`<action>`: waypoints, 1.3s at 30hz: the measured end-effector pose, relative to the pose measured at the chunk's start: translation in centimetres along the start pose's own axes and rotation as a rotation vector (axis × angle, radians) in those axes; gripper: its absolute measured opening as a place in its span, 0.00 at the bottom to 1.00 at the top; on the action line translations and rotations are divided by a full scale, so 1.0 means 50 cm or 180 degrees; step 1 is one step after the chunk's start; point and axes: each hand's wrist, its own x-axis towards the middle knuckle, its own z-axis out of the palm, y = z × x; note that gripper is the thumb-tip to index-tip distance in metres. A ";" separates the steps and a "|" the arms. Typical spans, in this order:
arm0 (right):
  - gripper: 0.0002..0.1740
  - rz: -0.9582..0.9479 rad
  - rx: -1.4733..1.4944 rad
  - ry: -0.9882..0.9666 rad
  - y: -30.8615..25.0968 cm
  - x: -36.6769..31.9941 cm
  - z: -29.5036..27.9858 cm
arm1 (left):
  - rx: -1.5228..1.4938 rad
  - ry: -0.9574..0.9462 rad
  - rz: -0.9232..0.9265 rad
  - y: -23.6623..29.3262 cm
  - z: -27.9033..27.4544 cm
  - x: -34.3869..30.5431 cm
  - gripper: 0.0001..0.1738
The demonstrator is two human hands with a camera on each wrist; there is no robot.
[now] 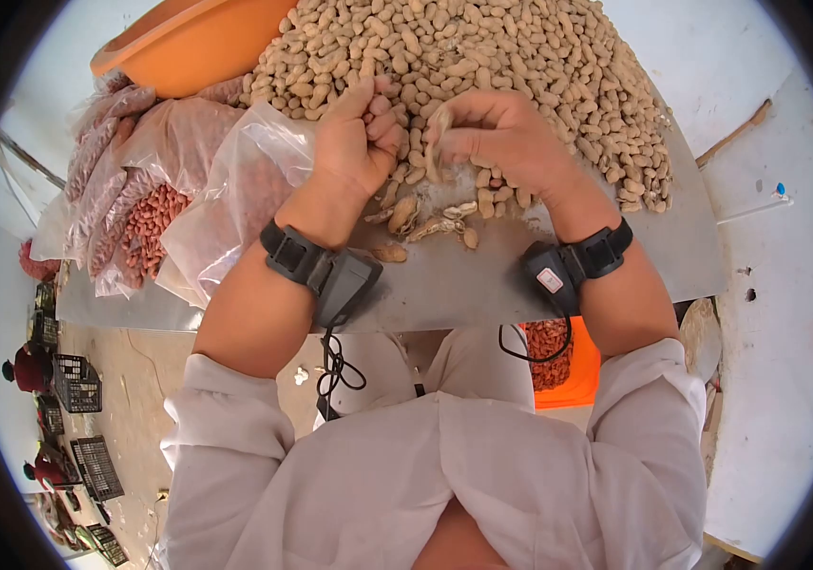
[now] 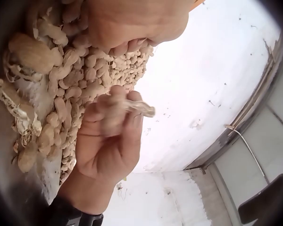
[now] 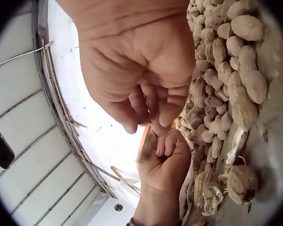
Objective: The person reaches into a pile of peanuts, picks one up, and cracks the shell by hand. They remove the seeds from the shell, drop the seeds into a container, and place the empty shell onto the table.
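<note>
My left hand (image 1: 359, 138) is held at the near edge of the pile of unshelled peanuts (image 1: 520, 57), fingers curled toward the palm; whatever lies inside them is hidden. Facing it, my right hand (image 1: 511, 138) pinches a pale peanut shell (image 2: 142, 108) between thumb and fingers, slightly blurred. Both hands are close together above the metal tabletop (image 1: 454, 285). Below them lie broken peanut shells (image 1: 435, 226) and a few loose peanuts, also seen near the hands in the right wrist view.
An orange basin (image 1: 188, 47) leans at the back left. Clear plastic bags (image 1: 235, 180) of red peanut kernels (image 1: 152, 223) lie left of my left arm. Below the table edge is an orange container (image 1: 582, 370) with more kernels. Black crates (image 1: 78, 385) stand on the floor at far left.
</note>
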 end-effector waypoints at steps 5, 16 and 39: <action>0.10 0.0340 -0.1921 -0.0760 -0.048 -0.012 -0.007 | -0.0039 -0.0154 -0.0080 0.001 -0.010 0.004 0.11; 0.11 -0.0067 -0.3428 -0.1163 -0.027 -0.031 -0.009 | 0.0028 0.0009 -0.0114 -0.004 0.004 -0.007 0.13; 0.10 -0.0254 -0.0032 0.0469 0.004 0.015 -0.040 | 0.0902 -0.0641 -0.0389 -0.027 0.014 -0.026 0.08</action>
